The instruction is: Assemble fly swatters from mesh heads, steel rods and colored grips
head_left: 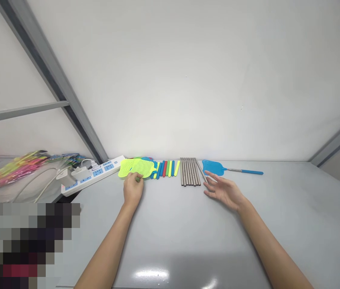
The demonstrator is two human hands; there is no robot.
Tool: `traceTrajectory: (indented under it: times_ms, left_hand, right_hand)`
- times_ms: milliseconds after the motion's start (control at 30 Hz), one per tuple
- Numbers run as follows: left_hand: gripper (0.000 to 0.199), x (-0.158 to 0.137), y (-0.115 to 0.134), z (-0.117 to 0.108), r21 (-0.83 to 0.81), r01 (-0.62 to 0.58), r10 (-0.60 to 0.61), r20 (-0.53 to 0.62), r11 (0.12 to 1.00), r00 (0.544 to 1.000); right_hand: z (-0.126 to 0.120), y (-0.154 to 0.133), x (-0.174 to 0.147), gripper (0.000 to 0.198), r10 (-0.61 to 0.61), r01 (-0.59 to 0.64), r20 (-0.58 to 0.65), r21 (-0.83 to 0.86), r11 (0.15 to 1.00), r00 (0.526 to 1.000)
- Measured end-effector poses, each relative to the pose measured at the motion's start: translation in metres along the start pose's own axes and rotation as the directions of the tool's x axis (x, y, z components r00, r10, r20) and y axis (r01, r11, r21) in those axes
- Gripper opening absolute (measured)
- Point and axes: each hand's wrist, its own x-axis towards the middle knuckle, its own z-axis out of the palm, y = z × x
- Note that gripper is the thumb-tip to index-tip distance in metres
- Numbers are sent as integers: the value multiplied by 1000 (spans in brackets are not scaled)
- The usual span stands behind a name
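My left hand (133, 188) has its fingers curled at the lower edge of a yellow-green fly swatter head (141, 166), which lies on top of a pile of other heads, blue and green among them. My right hand (223, 192) is open, palm turned inward and fingers spread. It is beside a slanted metal rod (200, 170) at the end of a row of several metal rods (189, 172); whether a fingertip touches that rod cannot be told. Behind the right fingers lies a blue fly swatter (213, 166) with a metal shaft and blue handle (252, 172).
Several coloured handle grips (170, 168) stand in a row between the swatter heads and the rods. On the left, a white power strip (93, 176) carries plugs and cables. Bagged colourful items (16, 168) lie further left. A white wall rises behind the grey table (172, 233).
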Motion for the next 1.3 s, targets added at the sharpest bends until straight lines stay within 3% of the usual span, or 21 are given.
traceTrajectory:
  times_ms: [133,333,667,867,1067,1300]
  left_hand:
    - [8,0,3,1,-21,-21,22,28,1000,999]
    - [7,-1,6,0,-99,-33,28,-49,995,998]
    - [6,-2,6,-1,-287,32,-87,-182,957,980]
    - [7,-7,22,4,-416,23,-41,-33,909,999]
    - [7,-15,36,10,-450,-5,97,182,893,979]
    - [3,-11,34,13,-415,-72,184,237,907,954]
  right_hand:
    - [9,-1,-2,34,-45,45,-23,-7,999,999]
    - [16,2,-1,34,-51,49,-89,-24,998,995]
    - [20,10,4,25,-70,71,-121,9,997,990]
    - [16,0,-2,27,20,-38,-176,-96,995,984]
    - [12,-18,-21,40,235,-248,-85,-210,946,968]
    - [13,-14,-15,44,99,-129,-183,-157,979,978]
